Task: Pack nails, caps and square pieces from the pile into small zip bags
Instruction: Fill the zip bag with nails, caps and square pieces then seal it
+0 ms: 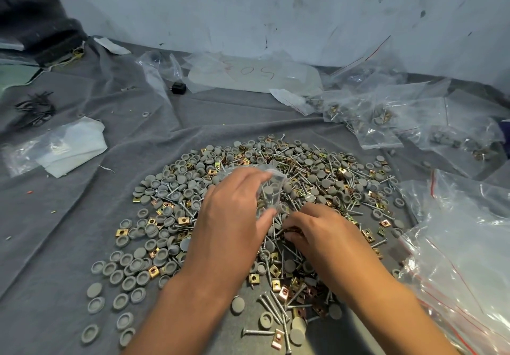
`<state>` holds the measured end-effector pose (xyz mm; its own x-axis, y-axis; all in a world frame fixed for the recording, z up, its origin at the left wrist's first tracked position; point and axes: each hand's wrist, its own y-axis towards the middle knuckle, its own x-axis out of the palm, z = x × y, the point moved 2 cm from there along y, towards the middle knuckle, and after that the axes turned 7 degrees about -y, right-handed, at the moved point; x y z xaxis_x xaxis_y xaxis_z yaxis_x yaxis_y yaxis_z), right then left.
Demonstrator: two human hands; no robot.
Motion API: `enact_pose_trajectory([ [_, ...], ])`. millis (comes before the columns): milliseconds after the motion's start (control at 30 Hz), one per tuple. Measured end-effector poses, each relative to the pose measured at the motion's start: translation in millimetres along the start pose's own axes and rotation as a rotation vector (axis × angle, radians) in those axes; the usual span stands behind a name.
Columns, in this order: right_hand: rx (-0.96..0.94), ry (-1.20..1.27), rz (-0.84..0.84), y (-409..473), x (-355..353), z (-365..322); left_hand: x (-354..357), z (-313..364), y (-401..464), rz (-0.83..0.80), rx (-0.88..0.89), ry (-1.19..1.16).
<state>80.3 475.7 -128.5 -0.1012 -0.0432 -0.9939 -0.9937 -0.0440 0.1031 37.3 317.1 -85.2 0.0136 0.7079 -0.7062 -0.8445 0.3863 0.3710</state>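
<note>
Two hands at work over the pile (pixel 265 202), heaped mid-cloth on a grey cloth (pixel 82 230) spread against a scuffed pale wall (pixel 276 9). Left hand (pixel 234 216) lifted above the heap, thumb and fingers pinching the mouth of a small zip bag (pixel 271 186); bag hanging clear and upright, likely held so for pieces to drop in. A few grey caps and nails already visible through the plastic. Right hand (pixel 320 230) low on the heap just beside the bag, fingers curled down among the pieces, seemingly gathering brass-coloured square pieces (pixel 278 285); exact hold hidden under the fingers.

Grey caps (pixel 121 283) spilled loose toward the cloth's near-left edge, nails (pixel 276 305) thickest toward the near edge and centre. All three kinds within short reach of both hands, probably deliberate.

Filled bags (pixel 386 122) heaped at the far-right corner, away from the loose stock. Empty red-striped bags (pixel 469 244) stacked along the right edge, close to the right hand for the next pick-up.

Writing: red hand-drawn figures on a clear sheet (pixel 248 75) by the far edge, reading roughly "50" seen upside down; remainder unclear. No brand marks legible.
</note>
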Motion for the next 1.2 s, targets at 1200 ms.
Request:
enact_pose_trajectory([
  [1200,0.045,0.294,0.582,6.5,-23.2,-21.2,0.9,-1.5,0.9,0.018,0.009,0.016],
])
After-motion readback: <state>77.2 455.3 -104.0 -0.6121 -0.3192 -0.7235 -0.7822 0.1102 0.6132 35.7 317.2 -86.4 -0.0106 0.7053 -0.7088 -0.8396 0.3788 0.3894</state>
